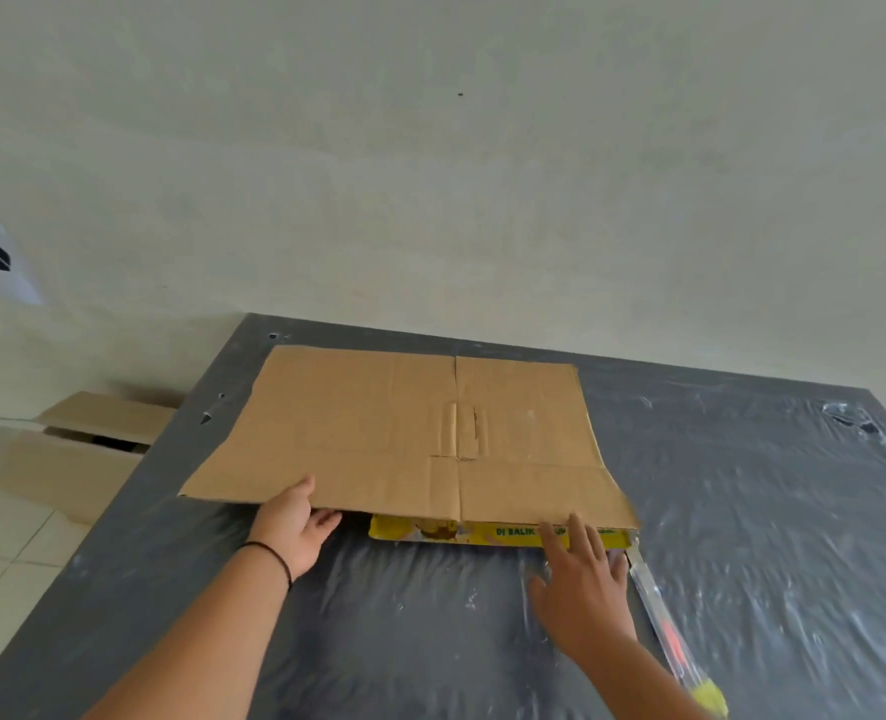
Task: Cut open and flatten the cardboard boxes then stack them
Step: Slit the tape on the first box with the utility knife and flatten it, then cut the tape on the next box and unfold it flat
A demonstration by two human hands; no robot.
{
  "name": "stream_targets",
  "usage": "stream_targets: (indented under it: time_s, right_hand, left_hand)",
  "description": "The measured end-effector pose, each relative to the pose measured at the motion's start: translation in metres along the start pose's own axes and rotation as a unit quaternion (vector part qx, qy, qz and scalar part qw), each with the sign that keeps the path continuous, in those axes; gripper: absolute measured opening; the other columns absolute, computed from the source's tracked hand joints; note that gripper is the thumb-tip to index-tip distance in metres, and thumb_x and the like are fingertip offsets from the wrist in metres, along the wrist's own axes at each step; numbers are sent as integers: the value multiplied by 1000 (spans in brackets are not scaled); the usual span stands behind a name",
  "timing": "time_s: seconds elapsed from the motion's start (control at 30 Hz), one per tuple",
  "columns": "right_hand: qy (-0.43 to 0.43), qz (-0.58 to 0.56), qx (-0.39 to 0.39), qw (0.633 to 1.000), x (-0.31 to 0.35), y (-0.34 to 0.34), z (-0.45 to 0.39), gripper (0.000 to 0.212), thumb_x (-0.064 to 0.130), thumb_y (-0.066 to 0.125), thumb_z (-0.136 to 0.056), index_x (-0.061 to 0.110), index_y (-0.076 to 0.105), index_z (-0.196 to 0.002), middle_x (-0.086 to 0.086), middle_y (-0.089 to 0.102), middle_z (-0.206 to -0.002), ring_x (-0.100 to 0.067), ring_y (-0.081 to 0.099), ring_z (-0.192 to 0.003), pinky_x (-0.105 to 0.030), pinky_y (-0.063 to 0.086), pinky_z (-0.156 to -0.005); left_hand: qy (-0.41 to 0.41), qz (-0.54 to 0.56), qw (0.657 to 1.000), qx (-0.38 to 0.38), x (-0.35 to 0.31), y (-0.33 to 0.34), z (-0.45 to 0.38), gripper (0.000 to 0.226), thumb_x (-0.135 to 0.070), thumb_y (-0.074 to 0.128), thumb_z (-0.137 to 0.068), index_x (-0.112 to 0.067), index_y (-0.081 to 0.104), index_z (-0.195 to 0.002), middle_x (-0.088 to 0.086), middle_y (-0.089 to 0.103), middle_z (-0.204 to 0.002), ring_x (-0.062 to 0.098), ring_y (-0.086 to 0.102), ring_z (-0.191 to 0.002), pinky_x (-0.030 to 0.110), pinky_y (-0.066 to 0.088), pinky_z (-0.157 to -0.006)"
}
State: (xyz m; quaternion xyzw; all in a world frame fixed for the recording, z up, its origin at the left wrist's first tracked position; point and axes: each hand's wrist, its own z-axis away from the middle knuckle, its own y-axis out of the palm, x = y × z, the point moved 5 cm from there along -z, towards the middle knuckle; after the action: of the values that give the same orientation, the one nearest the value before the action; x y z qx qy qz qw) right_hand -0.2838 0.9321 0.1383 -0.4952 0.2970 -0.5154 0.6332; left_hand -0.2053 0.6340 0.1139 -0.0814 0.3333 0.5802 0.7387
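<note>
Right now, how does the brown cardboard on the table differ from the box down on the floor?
The flattened cardboard lies spread out on the table; the floor box keeps its box shape, flaps open. The left hand grips the flattened cardboard's near edge; nothing touches the floor box. Both are plain brown.

Single head-worn view, facing forward and down, close over the table (742, 485), wall behind

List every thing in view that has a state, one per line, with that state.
Brown cardboard sheet: flattened, on top of the stack.
Yellow printed cardboard: flat, beneath the brown sheet.
Floor box: uncut, flaps open.
Cutter: lying on the table, unheld.
Left hand: grips the sheet's near edge.
Right hand: open, fingers on the stack's edge.
</note>
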Motion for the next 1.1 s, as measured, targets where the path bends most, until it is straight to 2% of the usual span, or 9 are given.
stream_targets:
  time_s: [0.2, 0.33, 0.4, 0.43, 0.47, 0.5, 0.6, 0.9, 1.1]
  right_hand:
    - [35, -23, -57, 997, -7, 9, 11, 34, 35, 41, -94, 25, 47, -126, 4, 45, -135, -19, 40, -127, -41, 27, -106]
    - [29, -36, -62, 997, 5, 8, 14, 20, 31, 43, -91, 26, 54, -107, 6, 55, -111, -17, 50, -112, -37, 31, -96]
    - [24, -37, -71, 996, 15, 7, 15, 21, 29, 43, -90, 25, 56, -107, 6, 56, -105, -18, 53, -108, -34, 32, -88]
    - [17, -39, -77, 996, 22, 5, 15, 23, 28, 43, -91, 25, 56, -109, 6, 57, -104, -18, 55, -106, -34, 33, -85]
    - [6, -44, -80, 996, 31, 4, 16, 26, 28, 43, -92, 25, 56, -114, 5, 58, -106, -18, 56, -106, -33, 34, -84]
    - [-9, -56, -82, 995, 41, 3, 16, 29, 28, 43, -93, 24, 54, -119, 4, 59, -110, -19, 58, -106, -33, 37, -84]
    - [-57, -119, -78, 988, 76, -3, 19, 38, 28, 45, -94, 24, 49, -132, 0, 60, -119, -22, 61, -105, -33, 45, -82]
    - [-240, -138, -30, 961, 206, -12, 32, 27, 29, 46, -95, 22, 61, -117, -3, 66, -111, -20, 62, -104, -30, 46, -83]
    - [-342, -123, -3, 931, 303, -5, 61, 19, 23, 46, -92, 14, 59, -81, -3, 59, -81, -20, 57, -76, -34, 44, -69]
  left_hand:
    - [83, -319, 913, -242, -3, -25, 10, 64, -29, 64, -83, 2, 40, -133, 18, 40, -136, 34, 49, -107, 38, 43, -76]
    - [138, -283, 918, -244, -3, -44, 18, 64, -23, 66, -73, 3, 43, -126, 19, 52, -125, 38, 56, -102, 42, 50, -83]
    - [162, -303, 920, -189, -10, -51, 21, 41, -14, 60, -82, 7, 52, -116, 25, 56, -101, 38, 55, -88, 39, 47, -78]
    - [184, -324, 916, -147, -15, -53, 24, 25, -10, 57, -85, 5, 58, -105, 28, 54, -92, 44, 54, -112, 50, 46, -92]
    - [206, -339, 912, -103, -22, -55, 27, 12, -9, 55, -87, -2, 60, -95, 21, 53, -86, 17, 29, -84, 29, 24, -74]
    - [225, -360, 903, -69, -30, -58, 33, 8, -11, 55, -89, -8, 60, -94, 12, 56, -90, 26, 52, -85, 33, 41, -73]
    - [263, -431, 863, -31, -55, -81, 46, 17, -19, 56, -92, -16, 61, -108, -4, 58, -104, 14, 53, -98, 26, 41, -82]
    - [319, -428, 838, -110, -105, -193, 102, 17, -18, 59, -91, -18, 64, -107, -6, 66, -100, 4, 61, -92, 20, 47, -88]
    - [324, -400, 839, -177, -136, -273, 118, 8, -17, 58, -90, -24, 61, -93, -12, 64, -93, -1, 57, -85, 4, 38, -66]
